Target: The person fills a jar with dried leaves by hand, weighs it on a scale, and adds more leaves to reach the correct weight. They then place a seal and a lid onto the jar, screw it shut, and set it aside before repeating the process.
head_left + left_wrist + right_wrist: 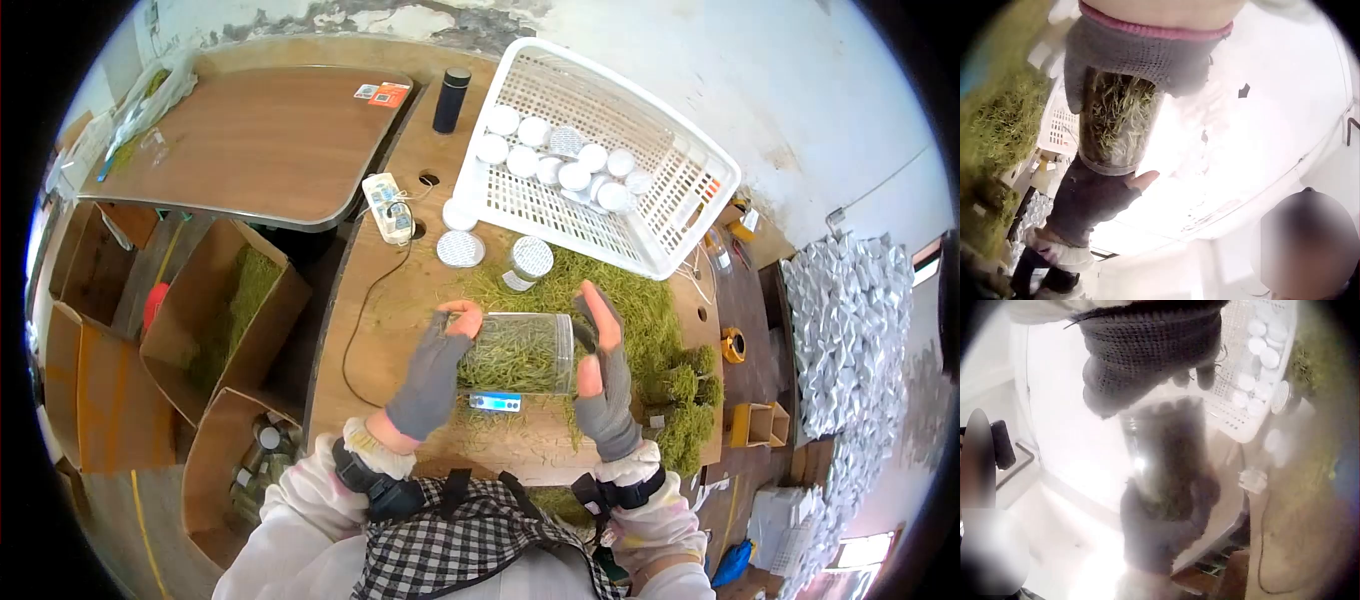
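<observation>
A clear jar (515, 353) filled with dried green grass-like herb lies on its side in the air over the table. My left hand (432, 372), in a grey fingerless glove, grips its left end; in the left wrist view the gloved fingers curl round the jar (1119, 122). At the other end, my right hand (608, 385) is held with fingers extended beside the jar's rim. From the right wrist view, the right hand (1150, 359) is close by that rim. Below the jar shows a small scale with a blue display (495, 402).
Loose herb (630, 310) covers the table's right side. Behind stand a lidded jar (530, 260), a round lid (460, 249) and a white basket (690, 160) of several lids. A power strip (388, 208) and dark flask (452, 100) are at left; cardboard boxes (190, 310) stand lower left.
</observation>
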Demonstrator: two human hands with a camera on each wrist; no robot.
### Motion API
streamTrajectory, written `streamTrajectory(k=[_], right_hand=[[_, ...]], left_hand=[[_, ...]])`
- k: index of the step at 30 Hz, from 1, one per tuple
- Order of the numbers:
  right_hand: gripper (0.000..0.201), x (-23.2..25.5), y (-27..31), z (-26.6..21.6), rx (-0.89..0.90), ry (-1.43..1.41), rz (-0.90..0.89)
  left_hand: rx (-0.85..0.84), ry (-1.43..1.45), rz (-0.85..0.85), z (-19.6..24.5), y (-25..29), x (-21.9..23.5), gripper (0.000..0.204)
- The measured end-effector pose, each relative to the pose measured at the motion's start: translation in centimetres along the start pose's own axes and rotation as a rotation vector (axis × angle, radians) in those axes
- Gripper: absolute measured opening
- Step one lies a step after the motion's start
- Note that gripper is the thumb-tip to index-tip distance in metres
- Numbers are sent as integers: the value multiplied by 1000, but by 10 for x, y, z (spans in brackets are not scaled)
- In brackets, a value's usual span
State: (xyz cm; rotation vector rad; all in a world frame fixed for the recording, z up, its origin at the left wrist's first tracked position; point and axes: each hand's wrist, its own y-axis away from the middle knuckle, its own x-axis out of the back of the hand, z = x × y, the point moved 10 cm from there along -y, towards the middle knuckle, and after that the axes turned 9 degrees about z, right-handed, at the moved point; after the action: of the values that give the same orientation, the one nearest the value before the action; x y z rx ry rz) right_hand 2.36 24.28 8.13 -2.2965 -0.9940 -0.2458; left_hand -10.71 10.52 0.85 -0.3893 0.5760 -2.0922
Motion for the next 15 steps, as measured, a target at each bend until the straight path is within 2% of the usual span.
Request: streamTrajectory(k=[1,3,5,6,8,9,11,12,14,15], right_hand=[[75,0,2,-9,97,82,-11],[83,1,5,-3,66,92,-57],[79,2,8,-6,141,100,-57],[79,2,7,-7,140,100,-62],[70,2,3,1,24,77,-83],[70,0,4,2,21,78,-82],[62,-18,16,43,-553,-457,-67],[62,-26,18,43,-695,-514,-44],[63,-30,9,32,-648,-494,-19],[63,-30,8,28,-606,-475,6]], left_hand=[[-15,46,26,-1,2,1,28],[-25,91,55,5,2,3,29],[986,977,21,-43,27,-31,33],[986,979,25,-47,30,-33,33],[784,815,28,-53,25,-27,35],[787,815,26,-49,23,-28,35],[861,662,92,-41,20,-25,41],[862,663,91,-32,21,-25,41],[66,117,80,41,-2,-3,45],[71,115,80,42,2,-4,45]])
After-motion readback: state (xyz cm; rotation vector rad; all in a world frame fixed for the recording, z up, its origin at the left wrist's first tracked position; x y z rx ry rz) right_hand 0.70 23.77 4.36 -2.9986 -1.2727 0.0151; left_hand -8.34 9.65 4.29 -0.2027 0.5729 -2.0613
